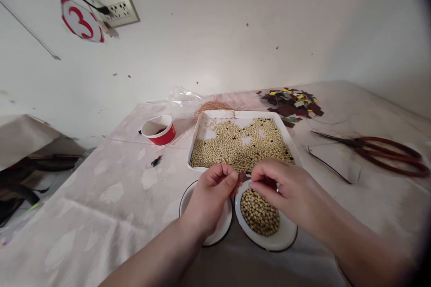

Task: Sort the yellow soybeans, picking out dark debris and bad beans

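Bare forearms [155,255] reach in from the near side of the tablecloth [114,233], and the left hand [213,197] pinches a small brown scrap [241,176] between its fingertips, just above the gap between 2 dark-rimmed white dishes. Beside it, the right hand [279,181] has thumb and forefinger drawn narrowly together; I cannot tell whether anything is between them. Handwork seems under way, with the scrap not yet set down and plenty of loose stock left; how much is already done cannot be judged. Under the right hand, the right dish [288,233] holds a mound of greenish-tan bean-like balls [259,215]. Hand and wrist cover much of the left dish [222,231]. Farther in, a white rectangular tray [290,136] is spread unevenly with paler balls [229,148]. Toward the cloth's left edge, a red-and-white paper cup [165,136] contains something dark reddish. Near the far right corner lies a heap of coloured scraps [292,104], with long-bladed scissors [387,152] by the right edge.
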